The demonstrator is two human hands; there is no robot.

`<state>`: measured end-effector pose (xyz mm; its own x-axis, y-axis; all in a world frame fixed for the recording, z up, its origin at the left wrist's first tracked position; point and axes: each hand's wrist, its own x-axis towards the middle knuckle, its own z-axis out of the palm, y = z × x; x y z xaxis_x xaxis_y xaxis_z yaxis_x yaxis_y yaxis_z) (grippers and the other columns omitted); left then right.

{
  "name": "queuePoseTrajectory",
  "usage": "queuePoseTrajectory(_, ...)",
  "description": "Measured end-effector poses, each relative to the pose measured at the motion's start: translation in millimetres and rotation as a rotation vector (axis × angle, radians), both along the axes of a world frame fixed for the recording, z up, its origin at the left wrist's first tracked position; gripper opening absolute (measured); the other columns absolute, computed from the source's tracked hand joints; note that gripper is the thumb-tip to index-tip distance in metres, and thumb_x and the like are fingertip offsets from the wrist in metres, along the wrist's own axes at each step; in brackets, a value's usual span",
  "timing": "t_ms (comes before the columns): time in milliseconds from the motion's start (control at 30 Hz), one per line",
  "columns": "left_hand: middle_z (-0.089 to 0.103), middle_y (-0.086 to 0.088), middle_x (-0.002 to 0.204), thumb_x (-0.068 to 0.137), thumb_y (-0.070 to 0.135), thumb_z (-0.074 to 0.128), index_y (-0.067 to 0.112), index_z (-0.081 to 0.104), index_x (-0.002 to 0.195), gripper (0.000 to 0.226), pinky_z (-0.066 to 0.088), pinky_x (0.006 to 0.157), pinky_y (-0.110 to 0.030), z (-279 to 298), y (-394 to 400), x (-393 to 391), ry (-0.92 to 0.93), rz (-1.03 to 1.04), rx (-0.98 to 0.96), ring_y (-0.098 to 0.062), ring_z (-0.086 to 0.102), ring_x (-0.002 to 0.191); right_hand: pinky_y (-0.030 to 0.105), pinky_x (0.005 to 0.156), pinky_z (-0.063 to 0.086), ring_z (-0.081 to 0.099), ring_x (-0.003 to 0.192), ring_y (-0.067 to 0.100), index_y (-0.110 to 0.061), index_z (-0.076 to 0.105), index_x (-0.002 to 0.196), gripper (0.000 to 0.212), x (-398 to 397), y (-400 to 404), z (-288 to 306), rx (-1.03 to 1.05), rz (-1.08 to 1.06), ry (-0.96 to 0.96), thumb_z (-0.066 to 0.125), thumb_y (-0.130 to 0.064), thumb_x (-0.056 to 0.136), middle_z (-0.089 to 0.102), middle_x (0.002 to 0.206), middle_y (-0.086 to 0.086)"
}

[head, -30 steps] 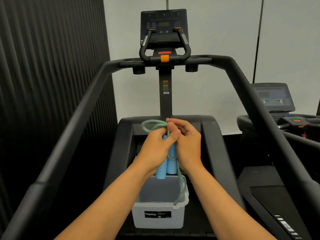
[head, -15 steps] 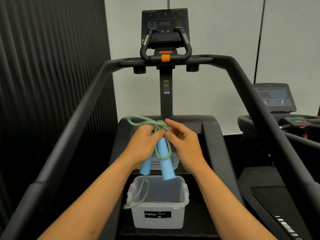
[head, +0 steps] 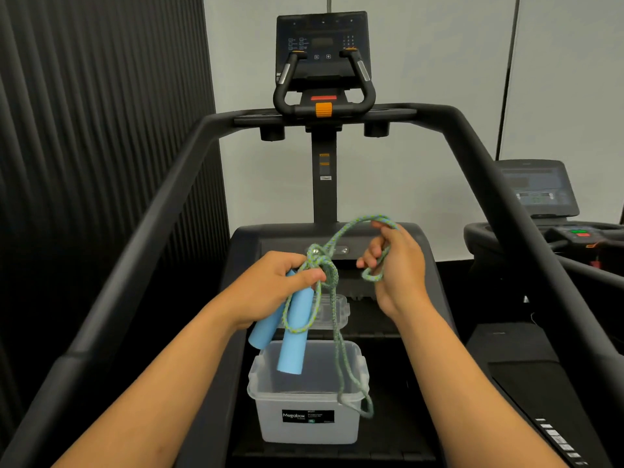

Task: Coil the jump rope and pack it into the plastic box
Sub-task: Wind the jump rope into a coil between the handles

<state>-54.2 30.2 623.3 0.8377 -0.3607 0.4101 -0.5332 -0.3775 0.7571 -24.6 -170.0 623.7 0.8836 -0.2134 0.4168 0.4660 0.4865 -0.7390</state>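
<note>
My left hand [head: 270, 292] grips the two light-blue foam handles [head: 293, 339] of the jump rope, which point down and slightly left above the box. The green-blue braided rope [head: 332, 255] is bunched in a knot-like wrap at my left thumb. My right hand [head: 396, 268] holds a loop of that rope up and to the right. A long doubled strand [head: 341, 359] hangs down over the right rim of the clear plastic box [head: 305, 427], which stands open on the treadmill deck with a black label on its front.
The box's clear lid [head: 334, 312] lies on the deck just behind the box. Black treadmill handrails [head: 141, 238] run along both sides, with the console [head: 322, 45] ahead. A second treadmill [head: 557, 238] stands at the right. A dark ribbed wall is at the left.
My right hand has pulled a loop of rope up and away to the right, opening a gap between the hands. The hanging strand swung from the box's left side to its right rim.
</note>
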Motion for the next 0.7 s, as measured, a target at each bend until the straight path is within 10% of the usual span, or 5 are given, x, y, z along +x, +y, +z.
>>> queuePoseTrajectory(233,0.063,-0.006,0.079,0.097,0.023,0.066,-0.007,0.068,0.098,0.030,0.047,0.075,-0.035,3.7,-6.5,0.5,-0.025,-0.006,-0.145,-0.015,0.057,0.074,0.020,0.085,0.047,0.060,0.098,0.009,-0.032,0.061,0.133,0.044,-8.4,11.4,-15.9,-0.683,-0.201,0.016,0.057,-0.013,0.093,0.059,0.118,-0.003)
queuePoseTrajectory(367,0.069,0.002,0.079,0.098,0.021,0.064,0.004,0.074,0.094,0.019,0.050,0.075,-0.030,6.7,-10.2,-0.7,-0.042,-0.010,-0.145,-0.010,0.060,0.074,0.032,0.108,0.046,0.060,0.125,0.009,-0.038,0.064,0.129,0.042,-13.9,16.6,-11.8,-0.598,0.035,-0.138,0.055,-0.017,0.093,0.067,0.130,-0.006)
queuePoseTrajectory(700,0.063,-0.025,0.079,0.097,0.030,0.067,-0.003,0.066,0.089,0.034,0.049,0.070,-0.045,9.0,-5.0,-3.9,-0.067,-0.009,-0.029,-0.018,0.054,0.071,0.029,0.080,0.054,0.063,0.083,0.014,-0.013,0.069,0.095,0.016,-8.1,19.7,-12.7,-0.611,0.142,-0.197,0.056,-0.015,0.103,0.070,0.088,0.002)
